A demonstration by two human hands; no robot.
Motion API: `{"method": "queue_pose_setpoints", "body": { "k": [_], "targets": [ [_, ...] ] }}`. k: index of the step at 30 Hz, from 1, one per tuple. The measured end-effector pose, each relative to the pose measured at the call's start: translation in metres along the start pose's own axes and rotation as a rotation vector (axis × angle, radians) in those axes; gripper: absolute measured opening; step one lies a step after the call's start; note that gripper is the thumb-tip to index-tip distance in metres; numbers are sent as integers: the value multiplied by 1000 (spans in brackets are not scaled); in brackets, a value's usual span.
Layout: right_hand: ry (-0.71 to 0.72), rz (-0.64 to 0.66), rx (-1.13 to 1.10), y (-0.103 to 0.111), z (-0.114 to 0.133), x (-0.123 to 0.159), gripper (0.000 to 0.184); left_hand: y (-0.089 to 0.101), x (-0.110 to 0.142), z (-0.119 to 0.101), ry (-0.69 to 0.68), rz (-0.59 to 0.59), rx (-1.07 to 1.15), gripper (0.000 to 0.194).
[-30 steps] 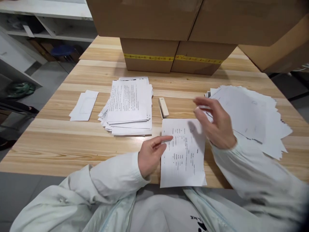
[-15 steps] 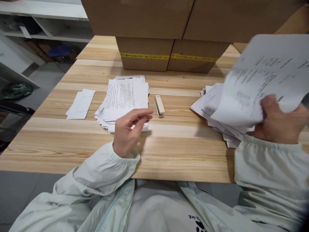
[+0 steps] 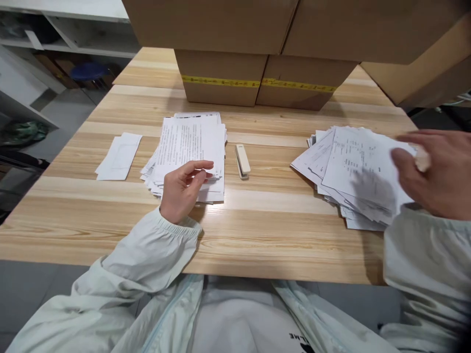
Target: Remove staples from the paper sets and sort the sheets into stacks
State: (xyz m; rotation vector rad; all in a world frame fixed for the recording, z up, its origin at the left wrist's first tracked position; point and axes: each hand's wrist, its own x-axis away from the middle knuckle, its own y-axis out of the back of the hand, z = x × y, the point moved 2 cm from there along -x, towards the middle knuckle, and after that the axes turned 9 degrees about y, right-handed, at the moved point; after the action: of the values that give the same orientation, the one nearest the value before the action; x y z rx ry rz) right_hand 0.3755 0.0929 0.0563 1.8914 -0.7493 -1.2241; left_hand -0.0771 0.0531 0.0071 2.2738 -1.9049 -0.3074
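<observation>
Wooden table (image 3: 257, 230): pale grain showing, smooth satin finish. Lying on it: matt white printed paper stacks (image 3: 191, 147) (image 3: 353, 171); smooth cream plastic stapler (image 3: 243, 160); matt brown cardboard boxes (image 3: 221, 83), glossy yellow tape.

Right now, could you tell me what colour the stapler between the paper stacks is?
Cream, the stapler, clearest in the head view.
</observation>
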Motion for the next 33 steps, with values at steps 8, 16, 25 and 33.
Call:
{"method": "queue_pose_setpoints", "body": {
  "k": [8,16,25,33],
  "targets": [
    [353,490,-462,-80,71,-90,51,5,1,10,-47,-23,-51,19],
    [329,408,-511,-74,35,-47,64,3,6,4,-69,4,-93,21],
    [394,240,-907,5,145,-62,27,15,-6,3,-405,5,-644,21],
    [25,231,-1428,-31,274,-28,16,27,-21,11,-398,150,-991,31]
  ]
}}
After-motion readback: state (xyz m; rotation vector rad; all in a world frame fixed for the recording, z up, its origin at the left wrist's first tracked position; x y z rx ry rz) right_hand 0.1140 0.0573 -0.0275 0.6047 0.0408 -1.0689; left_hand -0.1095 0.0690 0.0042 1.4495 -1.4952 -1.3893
